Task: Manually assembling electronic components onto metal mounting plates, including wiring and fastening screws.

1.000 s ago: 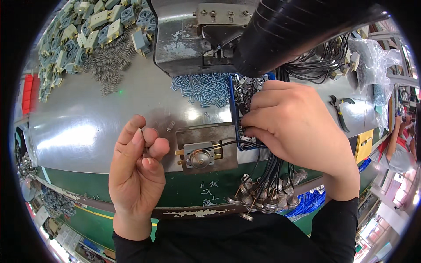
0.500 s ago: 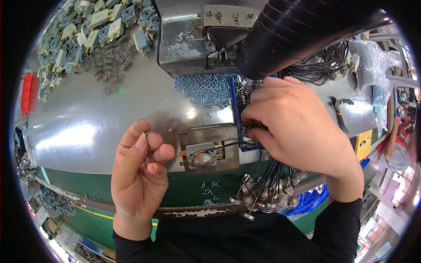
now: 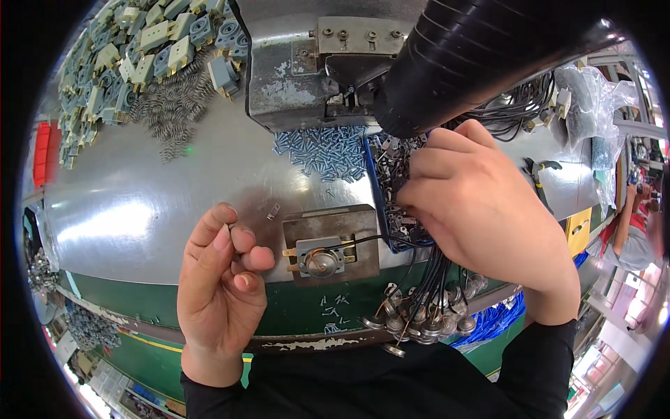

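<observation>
Steel bench (image 3: 125, 181), bright with glare at left; a dark machine (image 3: 286, 91) stands at the far side, a thick black tube (image 3: 460, 63) slanting in front of it. Grey housings (image 3: 153, 38) heap at far left, with springs (image 3: 171, 115) just beside them.

Left hand (image 3: 227, 286): raised at the near left, palm up and toward the view, fingers curled, thumb tip against the index. Cannot tell whether anything is pinched there. Right hand (image 3: 478, 202): in from the right, wrist bent, back of the hand up, fingers curled down over the right of the blue bin (image 3: 375, 185). Its tips are hidden; cannot tell whether they grip.

Bin holds many small metal clips (image 3: 403, 225), silver and dark, in a jumble. Blue-silver screws (image 3: 324, 150) lie spread at its left. One loose clip lies on the bench between left hand and block (image 3: 364, 223).

The block, worn brown metal, sits near centre. On it, a grey part (image 3: 307, 246): brass tabs at both sides, a round metal disc (image 3: 322, 264) nearest, a black wire (image 3: 401, 239) leading right past the bin's near end.
</observation>
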Tool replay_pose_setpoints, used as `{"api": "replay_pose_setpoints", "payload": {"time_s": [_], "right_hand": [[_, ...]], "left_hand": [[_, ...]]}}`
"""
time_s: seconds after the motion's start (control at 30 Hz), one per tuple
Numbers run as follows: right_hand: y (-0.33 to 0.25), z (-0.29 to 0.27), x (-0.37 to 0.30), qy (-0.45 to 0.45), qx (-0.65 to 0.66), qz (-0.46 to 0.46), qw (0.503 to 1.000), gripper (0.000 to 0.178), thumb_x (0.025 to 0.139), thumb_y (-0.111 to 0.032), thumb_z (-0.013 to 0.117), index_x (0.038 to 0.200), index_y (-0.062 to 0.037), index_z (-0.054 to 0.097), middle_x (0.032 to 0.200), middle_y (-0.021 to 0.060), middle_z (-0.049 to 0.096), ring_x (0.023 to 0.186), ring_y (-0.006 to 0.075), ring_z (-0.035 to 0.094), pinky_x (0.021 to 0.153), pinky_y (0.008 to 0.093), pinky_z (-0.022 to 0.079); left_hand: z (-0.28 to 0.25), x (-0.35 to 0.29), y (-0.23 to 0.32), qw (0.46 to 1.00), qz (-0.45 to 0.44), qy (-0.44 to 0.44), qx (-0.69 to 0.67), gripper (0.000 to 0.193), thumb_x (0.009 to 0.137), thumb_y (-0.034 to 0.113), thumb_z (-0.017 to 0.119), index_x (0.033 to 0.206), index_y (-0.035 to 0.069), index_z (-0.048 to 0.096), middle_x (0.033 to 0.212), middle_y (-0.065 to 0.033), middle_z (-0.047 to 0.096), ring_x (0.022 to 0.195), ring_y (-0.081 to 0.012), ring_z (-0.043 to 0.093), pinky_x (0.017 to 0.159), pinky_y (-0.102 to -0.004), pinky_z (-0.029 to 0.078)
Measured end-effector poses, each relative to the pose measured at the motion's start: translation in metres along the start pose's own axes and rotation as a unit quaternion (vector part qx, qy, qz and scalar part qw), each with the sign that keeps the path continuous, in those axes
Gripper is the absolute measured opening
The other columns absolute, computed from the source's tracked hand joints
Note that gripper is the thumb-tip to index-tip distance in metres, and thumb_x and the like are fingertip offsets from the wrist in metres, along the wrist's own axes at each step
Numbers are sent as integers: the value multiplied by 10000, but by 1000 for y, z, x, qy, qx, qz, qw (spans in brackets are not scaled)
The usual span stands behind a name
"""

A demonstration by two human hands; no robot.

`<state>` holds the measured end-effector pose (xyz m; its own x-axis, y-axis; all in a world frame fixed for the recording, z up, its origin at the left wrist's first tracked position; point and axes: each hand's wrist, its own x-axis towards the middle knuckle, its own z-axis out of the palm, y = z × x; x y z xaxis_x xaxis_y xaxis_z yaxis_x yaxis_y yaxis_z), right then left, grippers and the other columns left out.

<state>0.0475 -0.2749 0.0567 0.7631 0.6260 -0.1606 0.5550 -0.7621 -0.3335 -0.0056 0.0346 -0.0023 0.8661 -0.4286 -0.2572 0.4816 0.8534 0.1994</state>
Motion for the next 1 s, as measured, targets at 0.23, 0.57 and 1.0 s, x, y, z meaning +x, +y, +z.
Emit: {"api": "replay_pose_setpoints", "payload": {"time_s": [0.23,0.57,1.0], "right_hand": [[5,1,1,-31,59,-14,998,158,747,-79,795,900,-44,779,853,50,665,934,269,613,900,414,448],[9,-1,6,-64,49,-29,996,145,739,-127,819,850,-43,779,821,51,673,930,279,620,943,421,456],[6,-2,9,-55,73,7,996,191,711,-124,838,868,-29,784,851,77,695,1015,299,642,1062,438,434]], "left_hand": [[1,1,-2,1000,1,5,10,391,1146,54,393,1528,-19,364,1376,-241,638,1257,-387,680,967,-327,660],[1,1,-1,1000,-2,7,11,394,1145,55,403,1532,-11,367,1378,-231,641,1254,-378,684,974,-330,657],[-1,0,-1,1000,-9,-10,12,396,1148,66,400,1537,-5,367,1390,-228,640,1270,-372,675,980,-334,653]]}}
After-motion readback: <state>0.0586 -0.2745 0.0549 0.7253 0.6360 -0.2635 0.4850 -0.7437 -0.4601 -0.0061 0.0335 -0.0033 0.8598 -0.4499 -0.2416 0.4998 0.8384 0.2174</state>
